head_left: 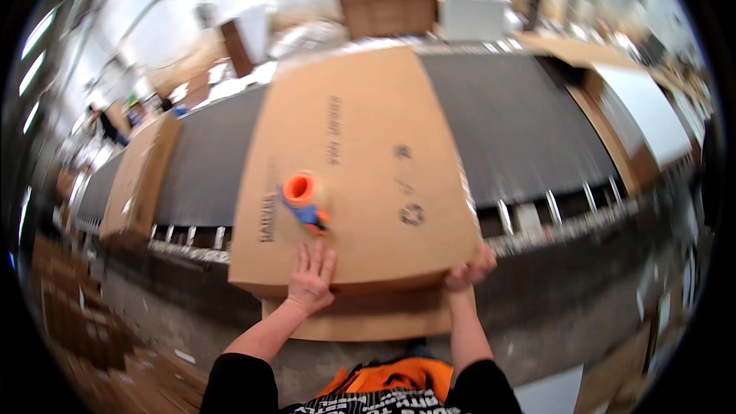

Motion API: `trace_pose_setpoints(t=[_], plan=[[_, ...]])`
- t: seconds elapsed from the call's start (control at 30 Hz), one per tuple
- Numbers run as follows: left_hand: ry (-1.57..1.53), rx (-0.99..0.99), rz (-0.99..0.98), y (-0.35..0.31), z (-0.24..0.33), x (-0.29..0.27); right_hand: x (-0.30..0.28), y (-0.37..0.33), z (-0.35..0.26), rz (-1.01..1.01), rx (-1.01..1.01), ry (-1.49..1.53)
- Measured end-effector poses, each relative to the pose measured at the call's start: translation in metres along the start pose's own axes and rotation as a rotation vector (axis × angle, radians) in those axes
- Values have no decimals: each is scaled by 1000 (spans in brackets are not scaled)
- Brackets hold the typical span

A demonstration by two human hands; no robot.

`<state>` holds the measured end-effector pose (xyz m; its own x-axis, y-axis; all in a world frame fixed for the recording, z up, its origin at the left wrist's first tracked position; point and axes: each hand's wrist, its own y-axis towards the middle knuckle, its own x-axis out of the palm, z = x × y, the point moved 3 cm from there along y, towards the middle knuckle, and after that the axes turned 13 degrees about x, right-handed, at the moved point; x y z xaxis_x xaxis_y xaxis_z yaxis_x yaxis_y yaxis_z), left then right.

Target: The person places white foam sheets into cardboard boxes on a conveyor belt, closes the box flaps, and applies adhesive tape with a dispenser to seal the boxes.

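Brown, overhanging conveyor's (514, 115) edge between open stretches; touching printed carton (360, 176) with splayed left grip (310, 282) and corner-clasping right grip (469, 270).

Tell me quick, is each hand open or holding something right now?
Left hand: open, fingers spread on the cardboard box by its near edge.
Right hand: at the box's near right corner; whether it grips can't be told.
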<state>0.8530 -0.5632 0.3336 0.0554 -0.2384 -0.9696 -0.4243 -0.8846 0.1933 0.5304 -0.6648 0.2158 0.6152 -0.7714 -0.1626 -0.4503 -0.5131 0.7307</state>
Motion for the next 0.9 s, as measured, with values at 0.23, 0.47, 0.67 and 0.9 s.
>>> trace_pose_setpoints(t=[0.23,0.47,0.67,0.9], plan=[[1,46,110,16,1,16,-103,-6,5,-309,948,197],[10,47,38,2,-12,12,-119,-11,-43,-524,2040,1179],[-236,340,-226,42,21,-20,-41,57,-72,-491,2028,769],[-190,565,-52,102,48,16,-59,62,-94,-583,1131,-222]])
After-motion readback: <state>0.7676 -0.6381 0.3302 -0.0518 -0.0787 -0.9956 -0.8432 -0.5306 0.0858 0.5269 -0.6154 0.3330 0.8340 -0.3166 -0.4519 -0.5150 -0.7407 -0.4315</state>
